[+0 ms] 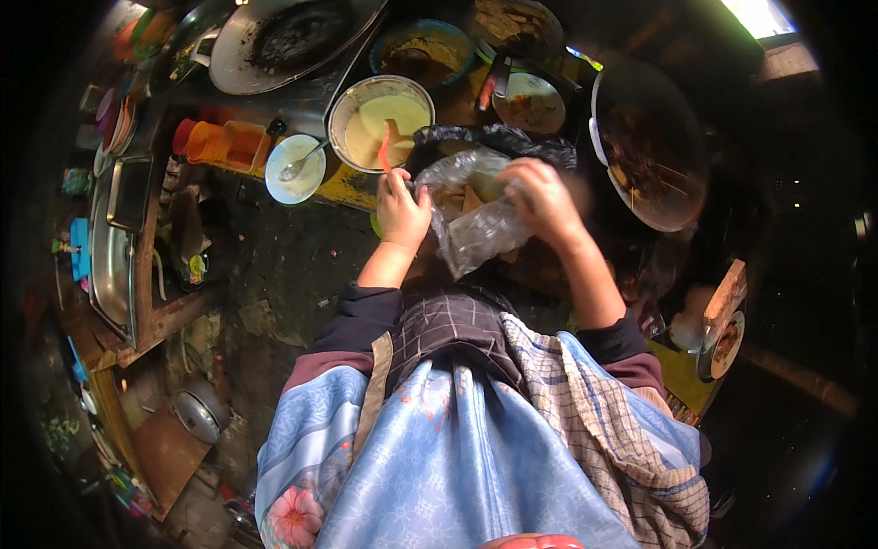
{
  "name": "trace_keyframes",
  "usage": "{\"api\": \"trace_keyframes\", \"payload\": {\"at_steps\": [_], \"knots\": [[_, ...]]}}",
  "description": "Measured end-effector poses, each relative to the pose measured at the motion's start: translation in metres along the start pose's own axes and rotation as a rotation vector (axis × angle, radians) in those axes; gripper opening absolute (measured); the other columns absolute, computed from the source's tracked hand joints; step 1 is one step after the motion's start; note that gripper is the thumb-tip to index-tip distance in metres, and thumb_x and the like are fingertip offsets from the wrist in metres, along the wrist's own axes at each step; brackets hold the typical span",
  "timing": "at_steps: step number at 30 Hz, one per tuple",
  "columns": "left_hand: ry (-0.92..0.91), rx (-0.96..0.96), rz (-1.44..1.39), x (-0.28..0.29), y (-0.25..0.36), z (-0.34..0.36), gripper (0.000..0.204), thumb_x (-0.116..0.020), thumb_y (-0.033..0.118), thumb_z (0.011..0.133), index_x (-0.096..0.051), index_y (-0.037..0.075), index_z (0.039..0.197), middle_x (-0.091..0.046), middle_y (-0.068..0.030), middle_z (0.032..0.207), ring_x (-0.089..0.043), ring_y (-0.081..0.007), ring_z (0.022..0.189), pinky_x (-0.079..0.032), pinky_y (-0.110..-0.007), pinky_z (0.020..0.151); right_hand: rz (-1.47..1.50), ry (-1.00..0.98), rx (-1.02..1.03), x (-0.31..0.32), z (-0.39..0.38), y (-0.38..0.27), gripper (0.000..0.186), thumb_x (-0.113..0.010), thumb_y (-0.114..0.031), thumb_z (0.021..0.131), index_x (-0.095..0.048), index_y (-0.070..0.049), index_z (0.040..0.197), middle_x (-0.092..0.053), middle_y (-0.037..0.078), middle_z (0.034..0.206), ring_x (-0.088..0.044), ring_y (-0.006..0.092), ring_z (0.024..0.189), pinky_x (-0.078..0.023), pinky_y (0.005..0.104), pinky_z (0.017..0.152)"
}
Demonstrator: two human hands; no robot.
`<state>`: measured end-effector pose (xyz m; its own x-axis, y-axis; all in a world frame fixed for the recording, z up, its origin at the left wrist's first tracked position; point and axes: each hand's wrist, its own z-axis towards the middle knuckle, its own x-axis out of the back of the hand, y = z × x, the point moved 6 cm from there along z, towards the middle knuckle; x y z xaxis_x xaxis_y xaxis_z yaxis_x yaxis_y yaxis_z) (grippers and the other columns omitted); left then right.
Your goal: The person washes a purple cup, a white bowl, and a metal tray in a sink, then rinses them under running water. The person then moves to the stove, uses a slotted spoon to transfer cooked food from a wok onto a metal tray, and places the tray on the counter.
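Note:
A clear plastic bag [483, 234] hangs in front of me, its mouth spread between my two hands. My left hand [404, 215] is closed on the bag's left edge. A thin red-orange strip [384, 148] sticks up from those same fingers, in front of the batter pot; its kind I cannot make out. At the bag's right edge, my right hand [541, 197] pinches the plastic, slightly blurred. Something brownish and something pale green show in or behind the bag, too unclear to name. Just beyond it lies a crumpled black plastic bag [540, 145].
Beyond my left hand stand a pot [340, 137] of pale batter, a white plate [311, 183] with a spoon, and orange containers [245, 146]. Farther back are a large pan [229, 64] and a blue-rimmed basin [380, 64]. A dark wok [672, 201] sits at right.

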<state>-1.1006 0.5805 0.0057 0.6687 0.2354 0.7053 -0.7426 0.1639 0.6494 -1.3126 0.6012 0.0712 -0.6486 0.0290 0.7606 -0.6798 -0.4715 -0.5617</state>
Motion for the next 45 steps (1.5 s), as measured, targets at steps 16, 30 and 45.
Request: {"api": "trace_keyframes", "payload": {"at_steps": [16,30,45], "knots": [[-0.653,-0.258,0.317,-0.124,-0.037,-0.005,0.021,-0.044,0.011,0.078,-0.054,0.003,0.095,-0.054,-0.022,0.094,-0.056,-0.0403,0.083,-0.046,-0.045,0.07,0.202,0.187,-0.182,-0.057,-0.085,0.001,0.032,-0.056,-0.003,0.071,-0.056,-0.008,0.103,-0.056,0.011,0.105,-0.052,0.0296,0.097,-0.043,0.0353,0.083],[-0.569,-0.229,0.552,-0.122,-0.039,0.005,0.023,-0.058,0.021,0.071,-0.057,0.002,0.083,-0.055,-0.0207,0.088,-0.056,-0.0387,0.079,-0.046,-0.045,0.07,-0.205,0.523,-1.015,0.026,-0.389,0.129,0.021,-0.051,-0.006,0.073,-0.059,-0.006,0.092,-0.057,0.014,0.093,-0.054,0.0322,0.091,-0.045,0.0367,0.078],[-0.031,-0.202,0.561,-0.033,0.05,-0.023,0.032,-0.059,0.022,0.066,-0.06,0.009,0.095,-0.048,-0.0112,0.103,-0.048,-0.032,0.095,-0.04,-0.042,0.082,-0.299,0.496,-1.432,0.035,-0.389,0.224,0.033,-0.05,-0.003,0.07,-0.048,0.001,0.103,-0.051,0.028,0.102,-0.052,0.0415,0.091,-0.042,0.0456,0.08]]}}
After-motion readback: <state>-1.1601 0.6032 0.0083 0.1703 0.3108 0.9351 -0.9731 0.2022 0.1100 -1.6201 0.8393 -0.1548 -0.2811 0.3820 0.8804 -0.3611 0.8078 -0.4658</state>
